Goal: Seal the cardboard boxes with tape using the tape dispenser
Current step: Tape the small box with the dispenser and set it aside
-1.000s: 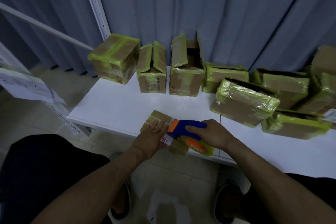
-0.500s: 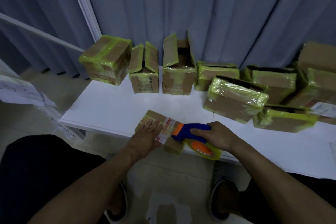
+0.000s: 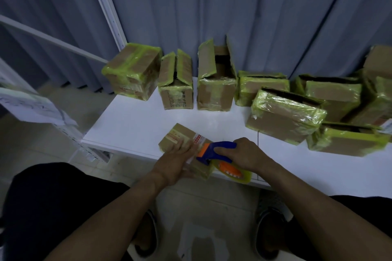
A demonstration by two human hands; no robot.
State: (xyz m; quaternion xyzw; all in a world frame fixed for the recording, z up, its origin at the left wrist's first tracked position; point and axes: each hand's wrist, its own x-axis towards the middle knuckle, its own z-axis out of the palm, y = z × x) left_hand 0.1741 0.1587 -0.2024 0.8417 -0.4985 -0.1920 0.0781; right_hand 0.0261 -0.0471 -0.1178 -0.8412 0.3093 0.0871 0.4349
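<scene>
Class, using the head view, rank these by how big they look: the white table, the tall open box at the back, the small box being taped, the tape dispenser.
1. white table
2. tall open box
3. small box and tape dispenser: look alike, both partly covered, so unranked.

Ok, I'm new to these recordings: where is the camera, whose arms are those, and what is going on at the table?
There is no machine here: the camera sits on a person's head and looks forward and down, so the two arms are that person's own. The left hand lies flat on a small cardboard box at the near edge of the white table, fingers straight. The right hand grips a blue and orange tape dispenser set against that box. Farther back, before a grey curtain, stand more boxes wrapped in yellow-green tape; two have their top flaps up.
</scene>
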